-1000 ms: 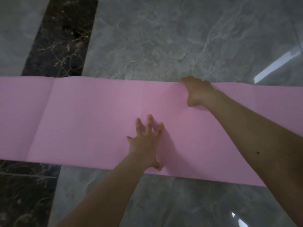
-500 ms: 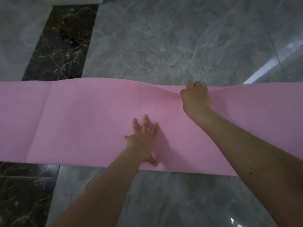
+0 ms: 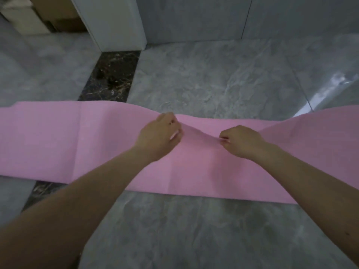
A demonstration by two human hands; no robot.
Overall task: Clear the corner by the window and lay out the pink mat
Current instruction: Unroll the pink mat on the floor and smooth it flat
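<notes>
The pink mat [image 3: 58, 142] stretches across the grey marble floor from the left edge to the right edge of the view, with fold creases across it. My left hand [image 3: 159, 134] pinches the mat near its far edge, fingers curled. My right hand [image 3: 240, 140] pinches the mat a little to the right of it. Between the two hands the mat is lifted into a ridge, and its right part rises off the floor.
A white pillar base [image 3: 116, 24] stands at the back, with cardboard boxes [image 3: 58, 14] behind it to the left. A dark marble strip [image 3: 110, 76] runs under the mat. A grey wall [image 3: 252, 16] closes the back. Open floor [image 3: 194, 230] lies in front.
Both hands were pressing flat on the mat; now both have lifted and pinch it near the far edge, raising it. The view has tilted up, showing the pillar and wall.
</notes>
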